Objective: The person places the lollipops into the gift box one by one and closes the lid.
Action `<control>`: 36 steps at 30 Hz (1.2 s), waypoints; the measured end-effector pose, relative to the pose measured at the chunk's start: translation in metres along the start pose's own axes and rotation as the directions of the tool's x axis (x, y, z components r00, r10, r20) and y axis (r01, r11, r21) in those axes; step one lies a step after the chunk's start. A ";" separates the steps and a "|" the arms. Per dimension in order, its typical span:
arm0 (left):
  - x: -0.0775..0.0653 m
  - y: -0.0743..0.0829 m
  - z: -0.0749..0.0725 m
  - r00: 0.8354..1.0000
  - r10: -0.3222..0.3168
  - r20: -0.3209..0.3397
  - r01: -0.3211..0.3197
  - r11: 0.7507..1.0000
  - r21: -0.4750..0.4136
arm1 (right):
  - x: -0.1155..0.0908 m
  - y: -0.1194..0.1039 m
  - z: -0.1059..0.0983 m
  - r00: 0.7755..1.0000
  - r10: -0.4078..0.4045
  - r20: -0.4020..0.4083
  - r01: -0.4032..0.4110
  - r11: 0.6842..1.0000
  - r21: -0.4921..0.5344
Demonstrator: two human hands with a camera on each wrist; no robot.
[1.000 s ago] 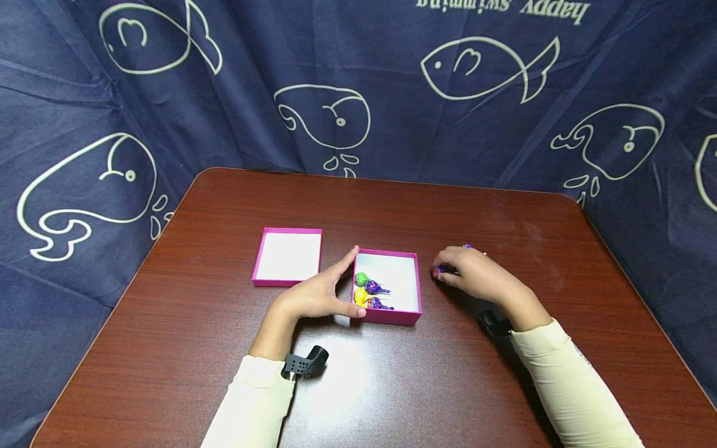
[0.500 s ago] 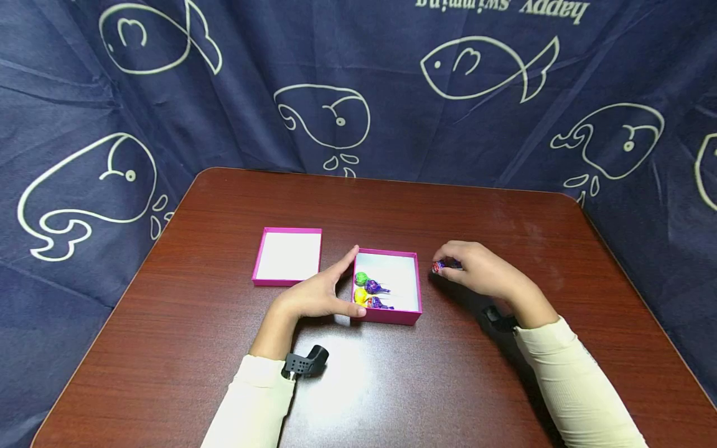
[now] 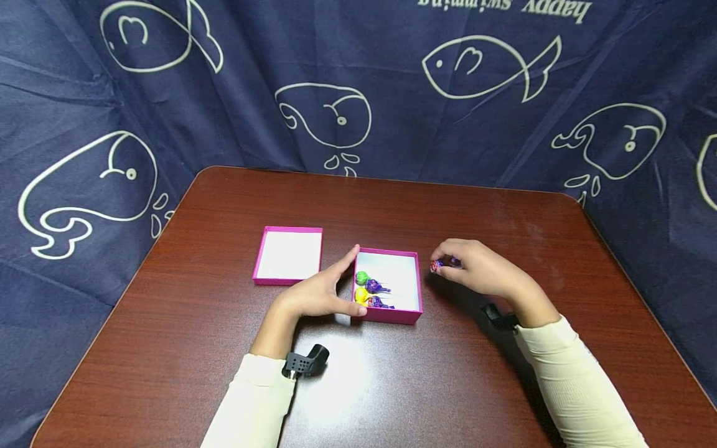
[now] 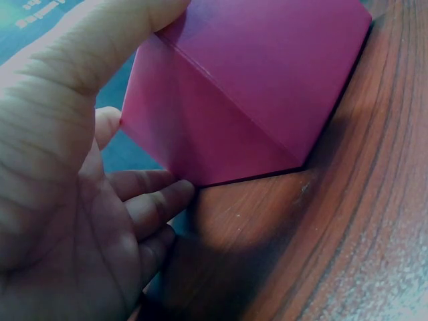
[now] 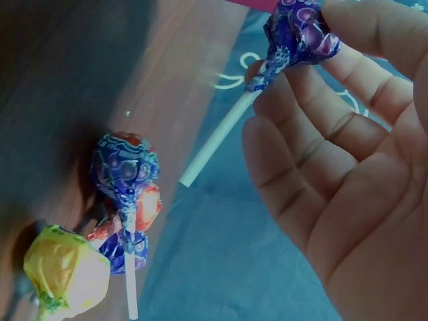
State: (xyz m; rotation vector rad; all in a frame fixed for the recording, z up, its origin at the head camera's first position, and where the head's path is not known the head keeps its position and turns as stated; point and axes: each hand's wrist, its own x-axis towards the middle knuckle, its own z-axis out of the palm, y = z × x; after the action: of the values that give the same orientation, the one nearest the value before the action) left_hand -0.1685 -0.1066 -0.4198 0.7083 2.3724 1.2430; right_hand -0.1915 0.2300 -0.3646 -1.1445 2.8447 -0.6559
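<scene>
My left hand (image 3: 319, 295) holds the pink square box (image 3: 392, 317) at its left side, thumb by the near corner and index finger at the far one. Four fingers' ends show near the box's corner in the left wrist view. Inside lie a green lollipop (image 3: 361, 278), a yellow lollipop (image 3: 361, 295) and two purple-wrapped lollipops (image 3: 374, 286). To the right of the box, my right hand (image 3: 484, 269) pinches a purple lollipop (image 5: 304, 33) by its wrapped head, the white stick pointing away beneath the fingers.
Left of the box lies a matching pink lid (image 3: 288, 255), white inside up. The right wrist view shows a purple lollipop (image 5: 124, 167), an orange-red one (image 5: 148, 207) and a yellow one (image 5: 67, 271) on the brown table (image 3: 358, 205). A blue fish-patterned cloth (image 3: 392, 137) hangs behind.
My right hand has shifted slightly up in the head view with the purple lollipop pinched in it. A lollipop seen beyond that hand earlier is now hidden. My left hand stays put.
</scene>
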 end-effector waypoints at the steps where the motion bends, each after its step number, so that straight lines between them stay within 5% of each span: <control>1: 0.000 0.000 0.000 1.000 0.000 0.000 0.000 1.000 0.002 | 0.000 0.000 -0.001 1.000 0.000 -0.002 0.000 1.000 0.002; 36: 0.001 0.002 -0.001 1.000 0.011 0.006 -0.011 1.000 0.000 | 0.043 -0.038 -0.005 0.996 -0.063 -0.061 0.067 0.996 0.066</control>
State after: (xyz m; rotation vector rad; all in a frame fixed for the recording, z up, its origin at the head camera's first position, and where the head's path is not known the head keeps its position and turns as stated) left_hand -0.1689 -0.1059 -0.4181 0.7251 2.3671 1.2432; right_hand -0.1992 0.1790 -0.3390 -1.2322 2.8187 -0.7969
